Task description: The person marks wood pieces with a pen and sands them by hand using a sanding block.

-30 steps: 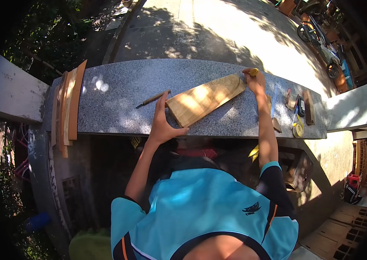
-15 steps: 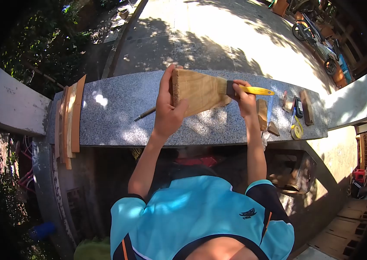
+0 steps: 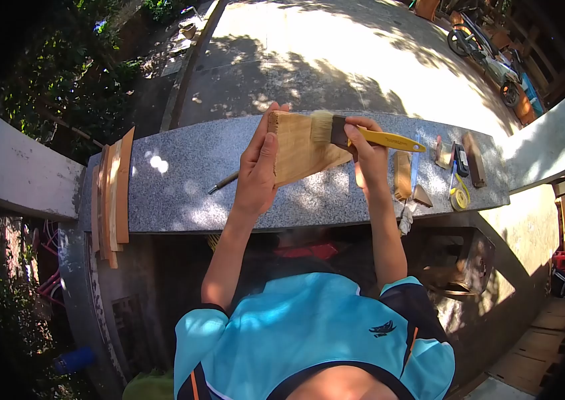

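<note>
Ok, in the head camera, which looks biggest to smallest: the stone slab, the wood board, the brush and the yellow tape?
1. Stone slab.
2. Wood board, held up by the left hand, so nearness may flatter it.
3. Brush, in the right hand.
4. Yellow tape, on the slab.

Granite slab (image 3: 182,167), long and speckled, part sun, part shade.
Left end: stack of wood strips (image 3: 114,190) lay across it, overhanging the near edge. Middle: thin hand tool (image 3: 221,182) lay flat, handle end hidden. Right end: upright wood block (image 3: 402,175), small wedge (image 3: 421,196) just beside it, metal ruler (image 3: 416,163) next to them, then a small wood offcut (image 3: 441,155), a dark tool (image 3: 460,161), a yellow strap (image 3: 460,197) near the edge, and another wood block (image 3: 474,159). Rag (image 3: 406,217) hung off the near edge.
</note>
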{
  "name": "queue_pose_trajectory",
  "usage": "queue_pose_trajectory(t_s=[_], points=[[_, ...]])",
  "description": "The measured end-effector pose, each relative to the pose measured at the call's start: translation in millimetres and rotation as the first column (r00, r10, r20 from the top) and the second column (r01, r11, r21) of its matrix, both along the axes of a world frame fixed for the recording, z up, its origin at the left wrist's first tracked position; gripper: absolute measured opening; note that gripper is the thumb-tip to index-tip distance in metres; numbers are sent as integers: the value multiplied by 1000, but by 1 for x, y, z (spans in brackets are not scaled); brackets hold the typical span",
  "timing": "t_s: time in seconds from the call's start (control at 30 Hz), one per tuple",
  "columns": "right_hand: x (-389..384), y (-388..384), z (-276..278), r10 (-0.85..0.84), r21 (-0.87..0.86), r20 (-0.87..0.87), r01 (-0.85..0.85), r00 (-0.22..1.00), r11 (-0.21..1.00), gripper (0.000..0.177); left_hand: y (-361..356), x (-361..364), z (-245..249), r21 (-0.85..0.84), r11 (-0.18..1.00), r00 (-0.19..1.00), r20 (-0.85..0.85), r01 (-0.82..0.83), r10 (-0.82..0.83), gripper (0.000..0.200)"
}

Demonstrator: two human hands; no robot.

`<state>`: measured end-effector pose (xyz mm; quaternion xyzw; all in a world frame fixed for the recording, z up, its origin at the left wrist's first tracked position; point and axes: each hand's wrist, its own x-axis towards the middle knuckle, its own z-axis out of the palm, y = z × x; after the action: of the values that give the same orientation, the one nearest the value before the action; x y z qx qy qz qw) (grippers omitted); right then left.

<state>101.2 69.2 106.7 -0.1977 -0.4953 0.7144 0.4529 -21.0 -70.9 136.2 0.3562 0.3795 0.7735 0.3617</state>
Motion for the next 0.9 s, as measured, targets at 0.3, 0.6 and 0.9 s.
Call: queue_pose_trajectory(t_s=[0.3,0.6,0.9], points=[[16,62,-83,-328,283,336,238,883,929,12,-15,-13,-12,-169,972,974,-185,-164,132,60],[9,46,1,156,63,352,-189,923,980,13,-37,-17,-10,-321,943,924,-379,-90,-40,49],[62,119,-69,-242,358,760,-77,604,930,39,-44,-17,-8,-297,892,810,-574,-341,119,32]])
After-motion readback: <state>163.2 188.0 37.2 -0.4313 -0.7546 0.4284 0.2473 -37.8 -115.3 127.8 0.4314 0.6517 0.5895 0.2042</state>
